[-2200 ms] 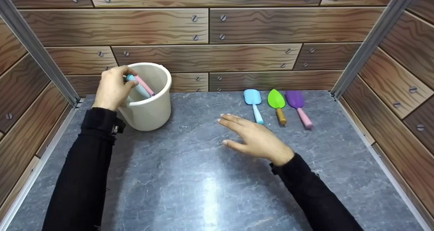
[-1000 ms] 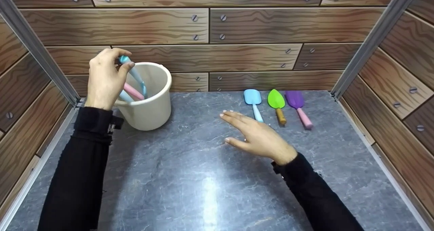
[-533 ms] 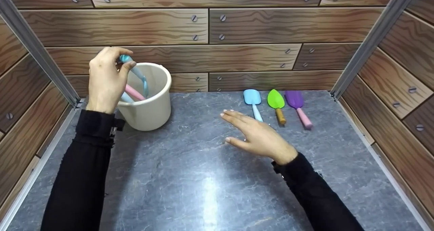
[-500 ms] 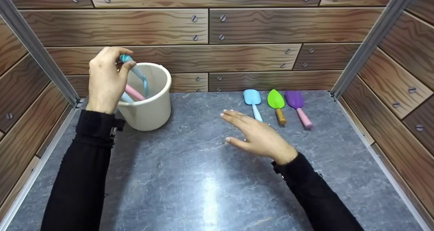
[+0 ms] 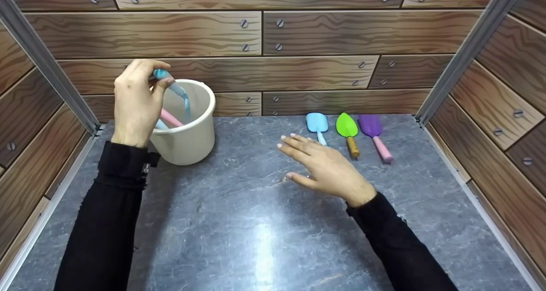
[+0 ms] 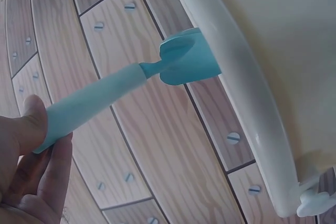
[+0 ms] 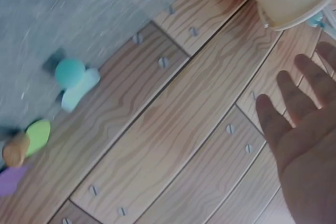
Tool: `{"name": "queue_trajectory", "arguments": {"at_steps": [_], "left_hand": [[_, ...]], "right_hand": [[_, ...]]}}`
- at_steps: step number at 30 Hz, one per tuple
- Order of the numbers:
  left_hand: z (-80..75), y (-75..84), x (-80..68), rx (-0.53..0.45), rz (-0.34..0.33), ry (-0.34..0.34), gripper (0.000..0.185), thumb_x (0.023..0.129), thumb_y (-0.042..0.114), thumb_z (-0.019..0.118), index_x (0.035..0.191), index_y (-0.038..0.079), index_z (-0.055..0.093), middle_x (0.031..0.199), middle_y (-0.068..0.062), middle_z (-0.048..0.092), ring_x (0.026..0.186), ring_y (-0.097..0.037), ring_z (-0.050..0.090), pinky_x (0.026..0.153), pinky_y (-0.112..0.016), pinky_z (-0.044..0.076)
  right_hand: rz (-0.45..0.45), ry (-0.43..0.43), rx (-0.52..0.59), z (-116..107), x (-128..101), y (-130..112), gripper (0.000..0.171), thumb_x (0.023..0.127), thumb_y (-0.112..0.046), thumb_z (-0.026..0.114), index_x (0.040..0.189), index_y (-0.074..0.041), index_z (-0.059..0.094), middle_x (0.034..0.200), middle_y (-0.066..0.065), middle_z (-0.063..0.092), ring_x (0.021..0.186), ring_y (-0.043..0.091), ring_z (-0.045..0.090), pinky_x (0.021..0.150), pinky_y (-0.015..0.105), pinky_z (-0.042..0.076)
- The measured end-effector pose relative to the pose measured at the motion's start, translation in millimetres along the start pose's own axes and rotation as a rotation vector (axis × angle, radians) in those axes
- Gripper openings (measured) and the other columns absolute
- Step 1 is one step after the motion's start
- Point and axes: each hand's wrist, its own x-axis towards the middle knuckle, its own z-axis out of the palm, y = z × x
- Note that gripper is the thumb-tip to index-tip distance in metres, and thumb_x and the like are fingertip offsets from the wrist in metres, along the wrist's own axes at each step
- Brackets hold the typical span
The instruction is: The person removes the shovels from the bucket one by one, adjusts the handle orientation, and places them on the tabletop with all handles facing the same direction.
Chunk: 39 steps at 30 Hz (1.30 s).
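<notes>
While the teal trowel point(image 5: 172, 87) is pinched by its handle end between thumb and fingertips of the left hand point(image 5: 136, 101), its long axis slants down and away from the grip, blade just inside the rim of the cream bucket point(image 5: 187, 141). A pink handle point(image 5: 170, 118) is seen below the grip. The right hand point(image 5: 326, 169) is spread flat, well apart, holding nothing.

My left hand point(image 5: 136, 101) hides the near rim of the bucket point(image 5: 190, 133). Pink handle point(image 5: 170, 118) and pale blue one point(image 5: 161, 124): heads sunk inside, unseen. Right wrist view blurred.
</notes>
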Motion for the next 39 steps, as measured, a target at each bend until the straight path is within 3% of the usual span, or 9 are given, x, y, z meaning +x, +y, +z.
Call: {"name": "queue_trajectory", "arguments": {"at_steps": [4,25,32,39], "left_hand": [[1.6,0.4,-0.6,0.005,0.014,0.006,0.033,0.104,0.018,0.084,0.132,-0.001,0.083,0.130,-0.020,0.082,0.124,-0.029,0.079,0.113,-0.042,0.069],[12.5,14.0,-13.1,-0.010,0.140,0.040,0.033,0.103,0.018,0.084,0.129,-0.003,0.083,0.131,-0.020,0.083,0.125,-0.032,0.081,0.114,-0.038,0.068],[16.4,18.7,-22.3,0.031,0.216,0.085,0.031,0.104,0.021,0.083,0.125,-0.001,0.085,0.130,-0.017,0.086,0.127,-0.033,0.083,0.116,-0.037,0.067],[23.5,22.9,-33.6,0.015,0.227,0.143,0.022,0.102,0.017,0.087,0.119,0.002,0.087,0.127,-0.013,0.088,0.122,-0.032,0.086,0.113,-0.037,0.068]], "right_hand": [[-0.024,0.005,-0.031,-0.3,-0.8,2.8,0.075,0.116,-0.050,0.071,0.179,-0.016,0.050,0.185,0.011,0.053,0.172,0.035,0.052,0.143,0.055,0.045],[0.019,-0.036,0.055,-0.6,-2.0,2.1,0.079,0.117,-0.054,0.068,0.183,-0.018,0.043,0.187,0.011,0.049,0.174,0.034,0.049,0.142,0.056,0.046],[0.026,-0.044,0.059,-0.3,-2.2,2.5,0.079,0.117,-0.054,0.068,0.183,-0.018,0.042,0.188,0.010,0.047,0.175,0.033,0.048,0.143,0.056,0.044],[0.028,-0.045,0.061,0.1,-2.1,2.7,0.079,0.117,-0.054,0.068,0.183,-0.019,0.042,0.188,0.010,0.047,0.175,0.034,0.048,0.142,0.057,0.045]]}}
